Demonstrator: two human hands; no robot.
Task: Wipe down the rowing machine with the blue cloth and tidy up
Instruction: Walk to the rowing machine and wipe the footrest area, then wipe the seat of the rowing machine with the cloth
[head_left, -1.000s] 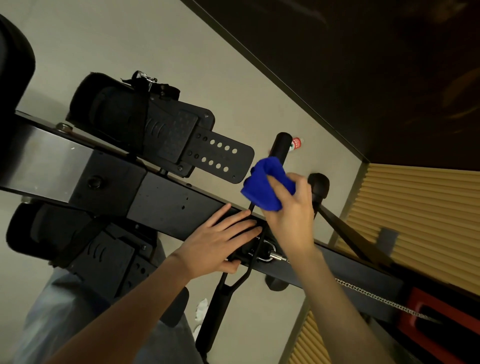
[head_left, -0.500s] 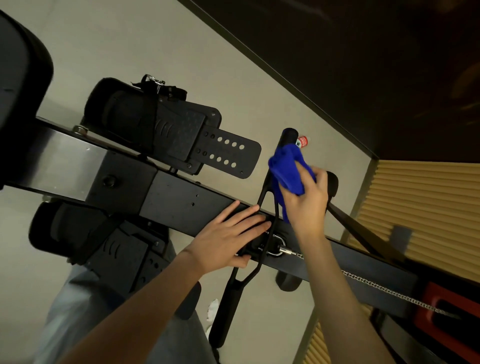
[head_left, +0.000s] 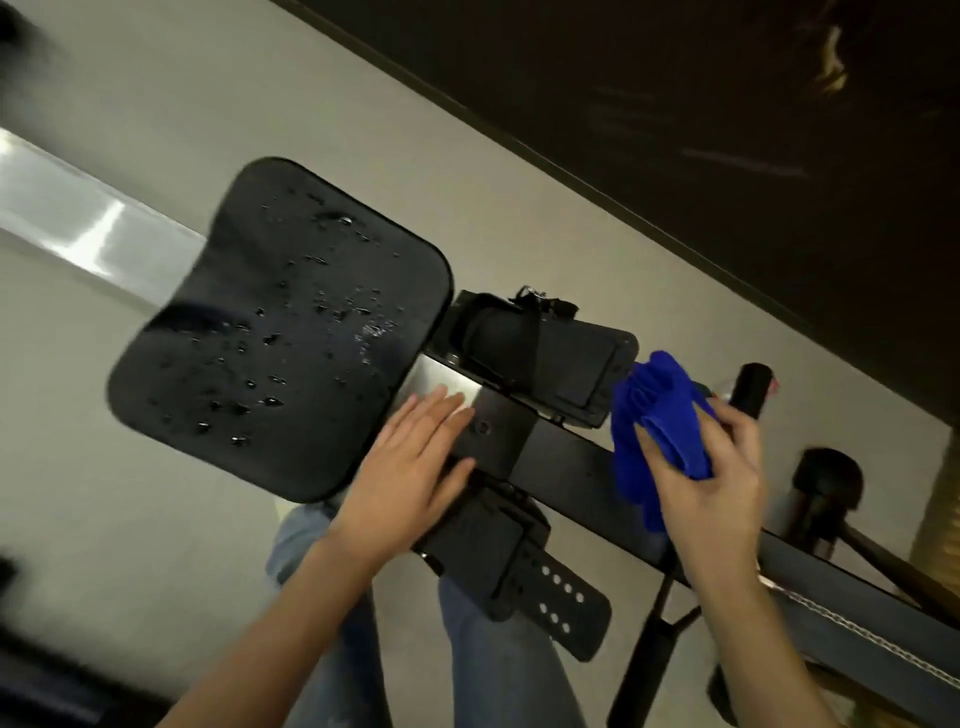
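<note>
The rail (head_left: 561, 457) of the rowing machine runs lengthwise from upper left to lower right beneath the 2 hands. The left hand (head_left: 410, 467) lies flat on it, fingers straight, with the wet seat (head_left: 280, 332) just to its left. The right hand (head_left: 717, 493) clutches the bunched blue cloth (head_left: 660, 415) above the rail.

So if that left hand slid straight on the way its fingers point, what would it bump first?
Probably the black strapped footrest, just beyond the fingertips of the left hand, though depth is unclear.
</note>
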